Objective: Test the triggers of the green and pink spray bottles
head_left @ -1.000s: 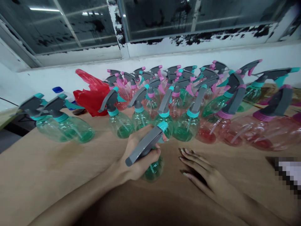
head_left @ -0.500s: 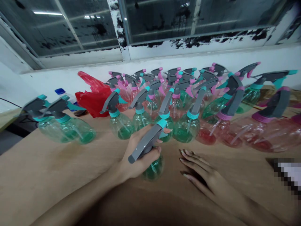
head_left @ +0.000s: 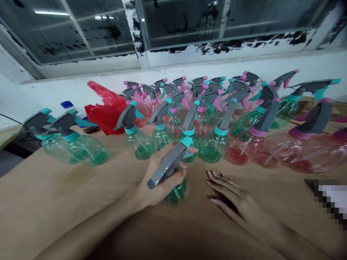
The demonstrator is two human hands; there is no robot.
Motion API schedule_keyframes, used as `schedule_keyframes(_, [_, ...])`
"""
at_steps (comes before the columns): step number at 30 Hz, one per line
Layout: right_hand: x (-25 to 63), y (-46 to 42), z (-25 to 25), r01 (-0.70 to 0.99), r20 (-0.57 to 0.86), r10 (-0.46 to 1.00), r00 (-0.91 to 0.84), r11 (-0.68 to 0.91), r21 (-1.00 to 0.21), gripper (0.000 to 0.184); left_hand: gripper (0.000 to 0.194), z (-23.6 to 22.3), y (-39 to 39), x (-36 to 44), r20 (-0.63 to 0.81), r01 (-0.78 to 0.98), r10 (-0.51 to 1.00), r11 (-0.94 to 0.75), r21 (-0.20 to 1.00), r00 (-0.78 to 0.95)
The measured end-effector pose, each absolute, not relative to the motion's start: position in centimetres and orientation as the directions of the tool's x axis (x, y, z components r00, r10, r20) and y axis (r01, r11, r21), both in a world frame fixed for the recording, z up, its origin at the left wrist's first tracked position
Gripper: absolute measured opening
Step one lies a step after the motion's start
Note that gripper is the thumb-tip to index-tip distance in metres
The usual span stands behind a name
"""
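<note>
My left hand [head_left: 159, 178] is wrapped around the neck of a spray bottle [head_left: 177, 193] with a grey and turquoise trigger head and a clear green-tinted body. The bottle lies tilted, its body low against the table. My right hand [head_left: 233, 195] rests flat on the tan tabletop [head_left: 54, 191] just right of that bottle, fingers apart and holding nothing. Just beyond my left hand stand rows of green-tinted spray bottles [head_left: 138, 144], and pink-tinted ones [head_left: 306, 155] lie on their sides to the right.
Behind the bottles lie a crumpled red plastic bag [head_left: 104, 112] and a blue-capped bottle [head_left: 67, 104]. A white wall [head_left: 48, 90] and a grimy window [head_left: 189, 21] bound the far side. A pixelated patch [head_left: 329, 198] covers something at the right.
The view has shifted slightly. My hands stay in nearly the same place, and the bottle in my left hand has barely moved.
</note>
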State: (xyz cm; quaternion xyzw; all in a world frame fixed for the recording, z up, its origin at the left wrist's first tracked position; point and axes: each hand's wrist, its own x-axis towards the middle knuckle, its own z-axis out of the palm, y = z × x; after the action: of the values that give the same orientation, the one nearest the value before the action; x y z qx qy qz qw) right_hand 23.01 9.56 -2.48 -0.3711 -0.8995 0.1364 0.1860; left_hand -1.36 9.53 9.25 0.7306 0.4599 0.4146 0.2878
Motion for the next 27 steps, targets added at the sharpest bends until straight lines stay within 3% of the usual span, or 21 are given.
schedule_keyframes(4, [23.04,9.57,-2.57,0.619,0.235,0.719,-0.654,0.687,-0.381,0.043,0.033,9.41,9.45,-1.4,0.286,0.425,0.928,-0.365,0.828,0.24])
schedule_keyframes(20, [22.95,9.44,-2.41,0.637,0.227,0.721,-0.654,0.687,-0.349,0.043,0.013,10.0,9.26,-1.34,0.359,0.503,0.911,-0.41,0.76,0.2])
schedule_keyframes(27, [23.07,9.57,-2.61,0.614,0.26,0.707,-0.658,0.703,-0.359,0.043,0.026,9.79,9.59,-1.2,0.417,0.548,0.889,-0.449,0.706,0.191])
